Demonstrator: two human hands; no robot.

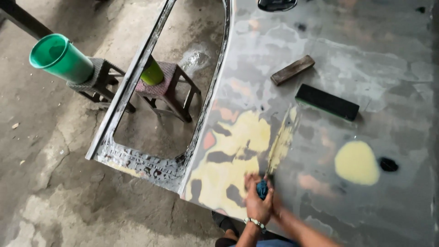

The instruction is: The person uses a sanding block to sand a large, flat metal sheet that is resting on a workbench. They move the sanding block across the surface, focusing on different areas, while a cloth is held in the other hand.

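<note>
Both hands clasp one small dark blue tool (262, 189), blurred, shape unclear, at the near edge of a bare grey car door panel (366, 68) lying flat. Left hand (256, 201) wraps it, beaded bracelet on wrist; right hand (275, 203) pressed beside it. Tool sits on yellow filler patch (238, 151). Farther up the panel: wooden block (292, 70), black sanding block (327, 102). Green cup (61, 58) on stool (103, 82) at left

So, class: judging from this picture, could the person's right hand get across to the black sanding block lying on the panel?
Probably yes. The right hand is by the blue tool, and only bare panel lies between it and the black sanding block; nothing blocks the path.
</note>
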